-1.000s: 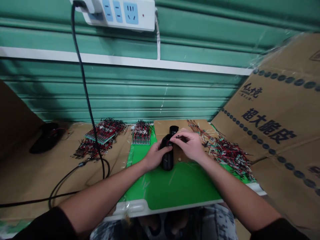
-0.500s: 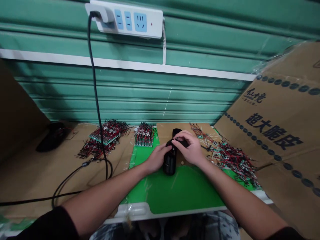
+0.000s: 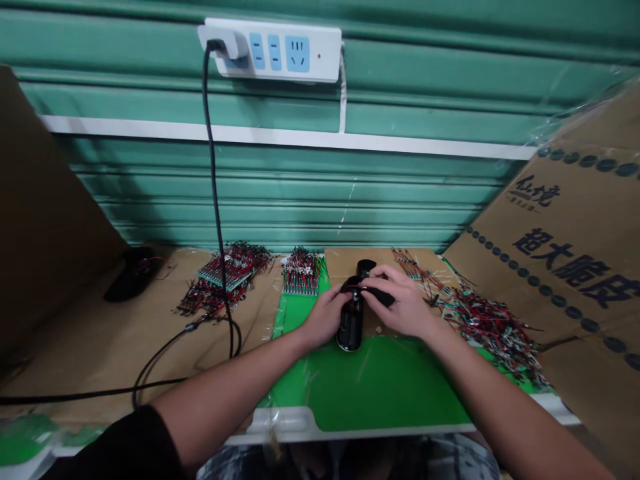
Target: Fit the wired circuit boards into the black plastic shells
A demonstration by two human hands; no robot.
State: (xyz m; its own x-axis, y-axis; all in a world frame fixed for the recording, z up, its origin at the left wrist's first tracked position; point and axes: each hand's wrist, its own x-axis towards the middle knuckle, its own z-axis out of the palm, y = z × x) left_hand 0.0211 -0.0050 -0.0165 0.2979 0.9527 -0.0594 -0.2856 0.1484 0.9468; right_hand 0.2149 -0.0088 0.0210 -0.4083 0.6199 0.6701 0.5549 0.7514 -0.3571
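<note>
Both hands meet over a black cylinder (image 3: 350, 328) lying on the table, its near end toward me. My left hand (image 3: 324, 319) is closed on the left edge of a black curved piece (image 3: 351, 283) above the cylinder. A thin red wire shows between the fingertips. My right hand (image 3: 403, 301) is closed, thumb and fingers pinching close to that wire, with a dark elongated object (image 3: 383, 296) under its palm. What exactly the right fingertips grip is too small to tell. A round black part (image 3: 367, 267) stands just behind the hands.
Wired circuit boards (image 3: 225, 272) lie in a pile at left, and another bundle (image 3: 301, 272) sits nearer the middle. Loose red and black wires (image 3: 493, 327) heap at right. A black cable (image 3: 214, 167) hangs from the power strip (image 3: 275, 50). Cardboard (image 3: 570, 267) stands at right.
The view has shifted, so the scene sits farther right. My right fingers have changed their pinch, and a thin red wire now shows between the hands.
</note>
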